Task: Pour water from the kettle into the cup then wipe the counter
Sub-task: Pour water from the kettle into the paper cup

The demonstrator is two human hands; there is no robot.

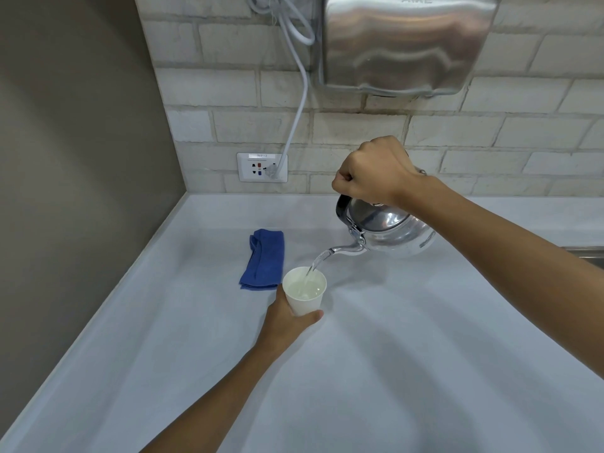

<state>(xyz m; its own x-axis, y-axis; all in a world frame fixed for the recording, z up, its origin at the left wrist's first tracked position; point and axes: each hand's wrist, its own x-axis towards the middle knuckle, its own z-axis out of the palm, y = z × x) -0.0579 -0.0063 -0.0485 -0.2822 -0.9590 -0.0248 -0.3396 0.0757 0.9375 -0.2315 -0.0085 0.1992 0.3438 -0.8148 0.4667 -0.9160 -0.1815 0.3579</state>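
My right hand (372, 173) grips the black handle of a shiny steel kettle (392, 232), which hangs tilted to the left above the counter. A thin stream of water runs from its spout into a white paper cup (305, 300). The cup holds a good deal of water and stands on the pale counter (408, 354). My left hand (284, 325) wraps around the cup's lower part from the near side. A folded blue cloth (263, 258) lies flat on the counter just left of and behind the cup.
A wall socket (261, 167) with a white cable plugged in sits on the brick wall behind. A steel hand dryer (405, 44) hangs above the kettle. A grey side wall bounds the counter's left. A sink edge (585, 253) shows at far right.
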